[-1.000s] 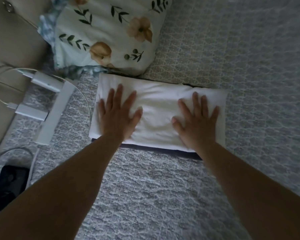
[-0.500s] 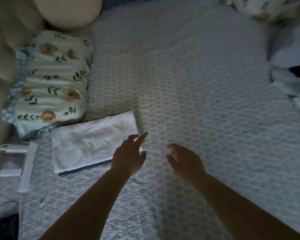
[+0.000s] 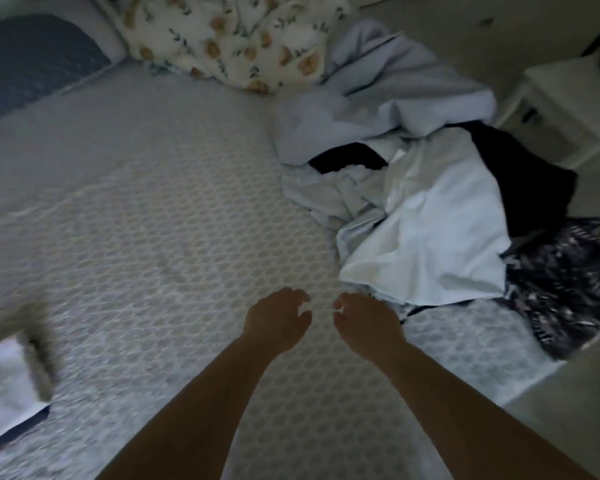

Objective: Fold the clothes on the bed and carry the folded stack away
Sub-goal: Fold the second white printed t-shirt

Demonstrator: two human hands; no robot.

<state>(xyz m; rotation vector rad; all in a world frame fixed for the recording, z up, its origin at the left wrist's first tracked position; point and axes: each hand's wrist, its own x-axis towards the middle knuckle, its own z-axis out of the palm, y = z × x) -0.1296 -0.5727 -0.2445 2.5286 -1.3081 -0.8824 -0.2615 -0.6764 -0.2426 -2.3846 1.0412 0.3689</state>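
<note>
Both hands hover side by side low in the frame's centre, left hand and right hand with fingers loosely curled, holding nothing. Just beyond the right hand, a heap of unfolded clothes lies on the bed at right. A folded white garment sits at lower left, a floral pillow at top.

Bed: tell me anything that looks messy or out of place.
A rumpled pile of unfolded clothes lies on the right side of the bed, with a patterned dark garment hanging toward the edge. The folded white piece lies flat at the left.
</note>
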